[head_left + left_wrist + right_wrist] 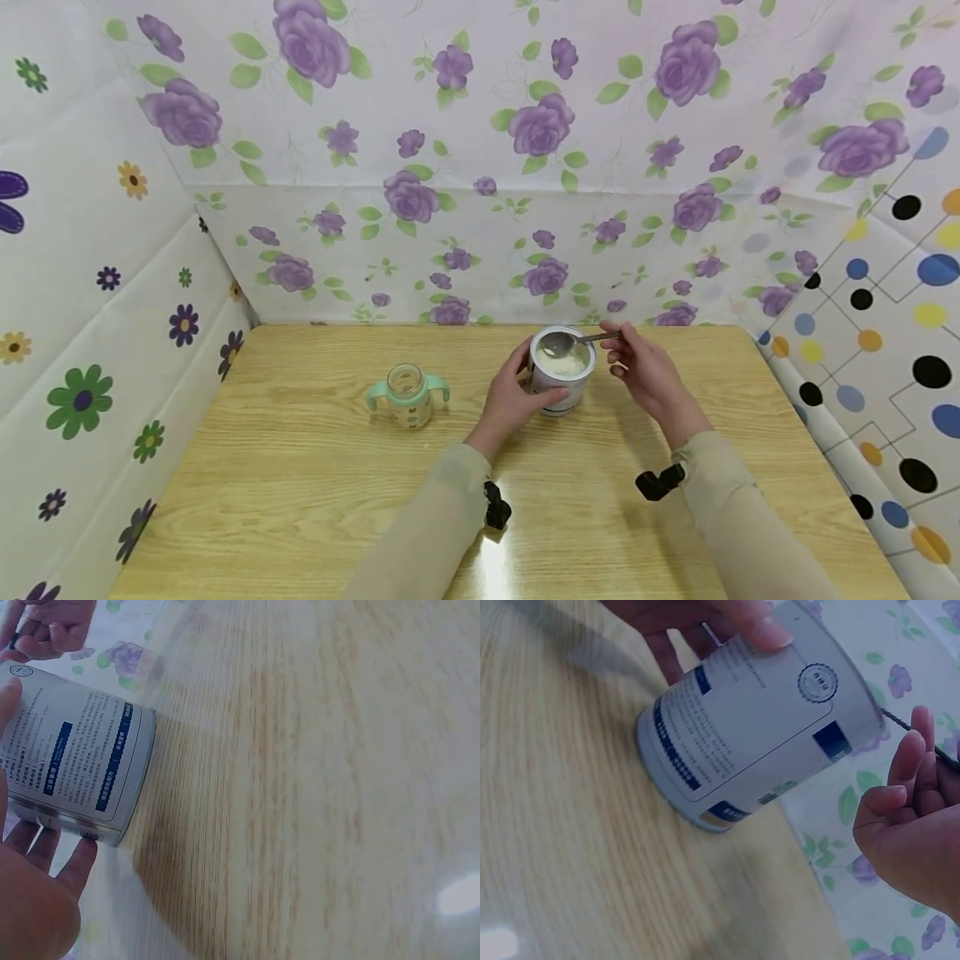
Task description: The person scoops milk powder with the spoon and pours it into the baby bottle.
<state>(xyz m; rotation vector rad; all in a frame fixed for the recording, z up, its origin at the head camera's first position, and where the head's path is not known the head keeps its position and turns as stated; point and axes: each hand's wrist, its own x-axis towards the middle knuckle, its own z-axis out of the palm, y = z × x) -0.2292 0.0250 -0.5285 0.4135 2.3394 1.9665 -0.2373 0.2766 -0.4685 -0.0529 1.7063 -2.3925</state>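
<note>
— Where's the tin (562,372)?

— Mid-table (300,500), toward the back, lid off, pale powder (564,364) inside. The left hand (510,400) wraps its side, thumb and fingers curled round the wall, I'd say to steady it.

— And the other hand?

— The right hand (651,375) pinches a metal spoon (570,340) by its handle, fingers bunched close, bowl hovering over the tin's mouth. Whether it carries powder, I can't tell.

— Anything nearby?

— A small bottle (408,392) with mint-green handles stands open to the left, well apart from the tin, perhaps set within easy reach.
</note>
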